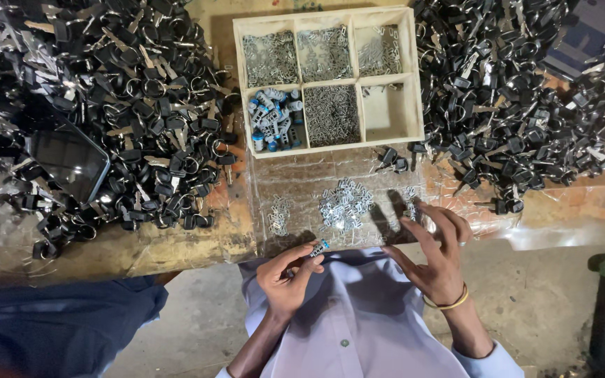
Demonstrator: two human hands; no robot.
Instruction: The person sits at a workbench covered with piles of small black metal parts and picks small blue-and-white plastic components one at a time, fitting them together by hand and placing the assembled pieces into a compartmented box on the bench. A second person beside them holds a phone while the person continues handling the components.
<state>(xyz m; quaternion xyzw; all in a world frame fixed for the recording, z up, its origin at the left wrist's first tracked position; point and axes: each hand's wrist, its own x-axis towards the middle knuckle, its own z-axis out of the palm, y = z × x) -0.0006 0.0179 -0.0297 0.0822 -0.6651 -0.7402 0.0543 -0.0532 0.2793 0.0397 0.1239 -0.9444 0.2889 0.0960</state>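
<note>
**Small parts, busy fingers**

Hard to read the tiny piece: the left hand (285, 276) pinches a small blue-and-silver cylinder (320, 248) at its fingertips, just over the bench edge. The right hand (437, 255) is spread open, holding nothing, fingertips by the loose metal clips (344, 205). The wooden tray (414, 77) holds clips in four compartments, blue cylinders in one, one nearly bare. Black key heaps (134, 105) run off both sides. A phone (68, 161) lies half buried.
</note>
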